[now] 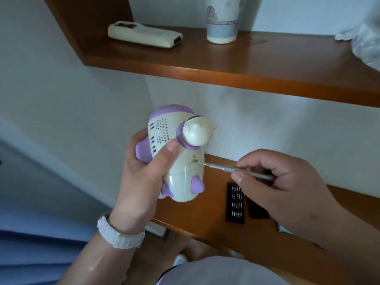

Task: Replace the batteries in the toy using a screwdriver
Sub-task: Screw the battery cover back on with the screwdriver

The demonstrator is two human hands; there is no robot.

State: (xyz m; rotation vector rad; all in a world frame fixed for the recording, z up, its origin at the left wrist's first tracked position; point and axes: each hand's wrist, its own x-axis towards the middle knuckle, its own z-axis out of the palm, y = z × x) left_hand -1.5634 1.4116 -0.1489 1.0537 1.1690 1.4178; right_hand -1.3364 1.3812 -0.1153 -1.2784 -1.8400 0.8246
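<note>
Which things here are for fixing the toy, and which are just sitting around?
For the job: toy, screwdriver, bit tray, left hand, right hand.

Just lying about: remote control, cup, both on the upper shelf.

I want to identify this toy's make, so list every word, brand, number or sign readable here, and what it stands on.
None can be read.
toy: only holes and slots, no lettering visible.
remote control: marks too blurred to read.
cup: a printed picture, no legible words.
bit case: no readable markings.
</note>
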